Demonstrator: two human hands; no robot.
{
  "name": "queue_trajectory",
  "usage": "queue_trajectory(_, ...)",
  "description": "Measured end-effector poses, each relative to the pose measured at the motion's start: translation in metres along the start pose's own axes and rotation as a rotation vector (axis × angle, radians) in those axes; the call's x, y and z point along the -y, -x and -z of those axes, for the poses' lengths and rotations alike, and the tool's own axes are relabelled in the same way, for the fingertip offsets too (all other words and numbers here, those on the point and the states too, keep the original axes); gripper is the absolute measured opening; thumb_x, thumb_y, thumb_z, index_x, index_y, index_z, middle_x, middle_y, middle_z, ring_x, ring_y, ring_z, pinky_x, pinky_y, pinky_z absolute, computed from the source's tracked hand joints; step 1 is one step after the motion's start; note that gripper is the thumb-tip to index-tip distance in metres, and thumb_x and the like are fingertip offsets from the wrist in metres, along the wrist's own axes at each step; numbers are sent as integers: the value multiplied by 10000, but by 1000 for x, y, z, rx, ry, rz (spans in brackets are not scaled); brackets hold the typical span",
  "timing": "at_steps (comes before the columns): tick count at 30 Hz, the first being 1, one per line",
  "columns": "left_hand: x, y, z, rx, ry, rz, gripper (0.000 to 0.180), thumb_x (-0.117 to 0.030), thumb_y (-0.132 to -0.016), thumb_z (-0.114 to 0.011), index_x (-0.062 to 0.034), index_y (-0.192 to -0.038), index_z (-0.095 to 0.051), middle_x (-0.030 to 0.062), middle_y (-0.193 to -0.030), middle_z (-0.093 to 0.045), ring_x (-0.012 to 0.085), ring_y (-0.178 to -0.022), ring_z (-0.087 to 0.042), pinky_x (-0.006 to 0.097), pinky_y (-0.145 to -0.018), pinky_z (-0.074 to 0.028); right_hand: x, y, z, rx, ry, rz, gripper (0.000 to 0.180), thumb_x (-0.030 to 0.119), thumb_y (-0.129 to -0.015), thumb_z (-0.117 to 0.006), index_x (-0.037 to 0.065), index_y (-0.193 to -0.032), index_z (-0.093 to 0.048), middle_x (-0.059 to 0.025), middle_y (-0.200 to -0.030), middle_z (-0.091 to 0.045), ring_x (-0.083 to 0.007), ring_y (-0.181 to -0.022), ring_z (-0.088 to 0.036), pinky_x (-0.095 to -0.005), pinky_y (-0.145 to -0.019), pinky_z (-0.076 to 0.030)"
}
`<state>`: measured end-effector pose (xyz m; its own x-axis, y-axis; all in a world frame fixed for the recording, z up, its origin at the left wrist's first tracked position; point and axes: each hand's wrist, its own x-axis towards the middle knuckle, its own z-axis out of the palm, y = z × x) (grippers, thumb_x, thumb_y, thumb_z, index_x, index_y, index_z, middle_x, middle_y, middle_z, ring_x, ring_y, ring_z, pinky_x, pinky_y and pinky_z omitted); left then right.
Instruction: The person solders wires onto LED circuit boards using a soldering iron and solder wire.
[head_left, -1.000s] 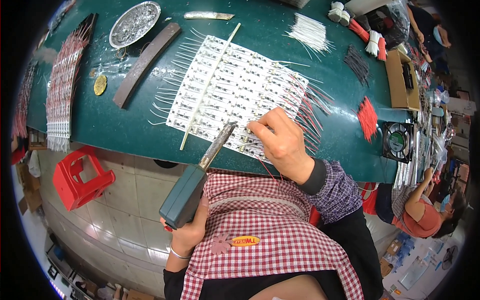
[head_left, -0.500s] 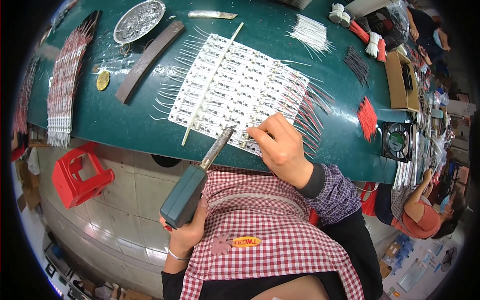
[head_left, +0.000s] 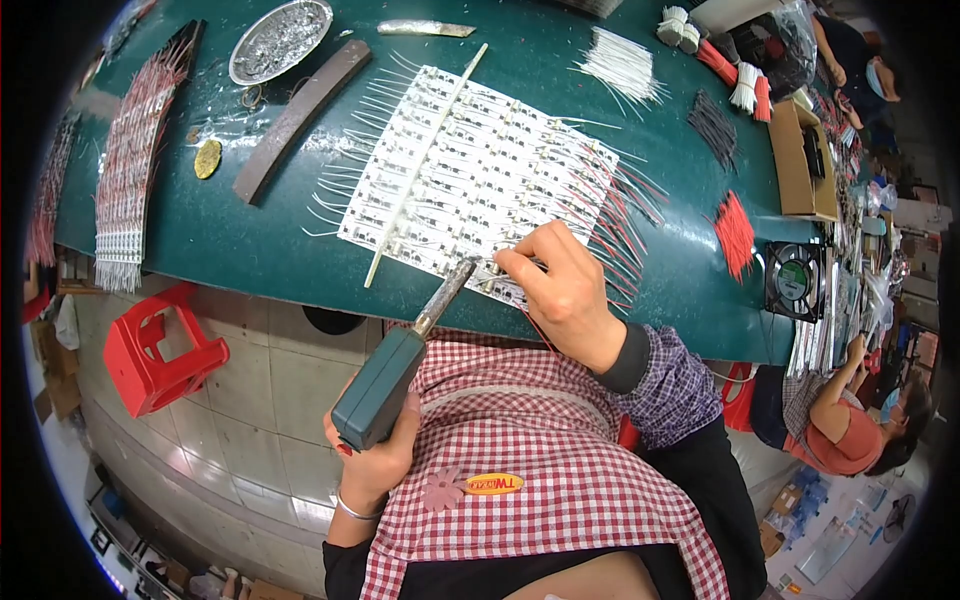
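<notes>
Not much packaging here tbh. Taking the green workbench [head_left: 600,200] as the landmark: an open brown cardboard box [head_left: 805,165] sits on its right end, rectangular, with something dark inside. Past the bench's far right corner there's a clear plastic bag [head_left: 790,35], crumpled, contents too dim to tell. Below the bench's near edge, an oval orange-and-yellow label [head_left: 494,484] is sewn on the red-and-white checked apron [head_left: 560,470]. No screens or signs anywhere that I can make out.
</notes>
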<state>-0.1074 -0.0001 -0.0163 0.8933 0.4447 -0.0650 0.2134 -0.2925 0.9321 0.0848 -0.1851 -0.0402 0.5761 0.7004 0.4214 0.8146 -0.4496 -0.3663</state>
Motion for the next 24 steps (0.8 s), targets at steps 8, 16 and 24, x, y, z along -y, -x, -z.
queue_trajectory(8,9,16,8,32,17,84,294,-32,-823,-760,56,-1085,-659,89,-988,-693,161,-815,-637,292,-715,-514,1,-1,2,10,1,-4,213,58,-721,-627,44,-933,-642,-55,-820,-526,-220,-778,-554,-333,-647,-476)
queue_trajectory(16,5,10,-3,-140,9,-47,195,-37,-776,-771,51,-940,-715,119,-822,-731,167,-663,-693,282,-596,-535,2,0,4,13,-4,-18,211,51,-722,-631,51,-933,-645,-53,-827,-534,-220,-783,-558,-332,-647,-477)
queue_trajectory(24,5,14,-2,-192,70,0,178,-27,-780,-767,48,-933,-716,103,-823,-732,148,-659,-681,278,-597,-533,8,8,51,53,109,-114,251,-18,-681,-633,42,-922,-673,-57,-829,-556,-228,-782,-569,-342,-632,-479)
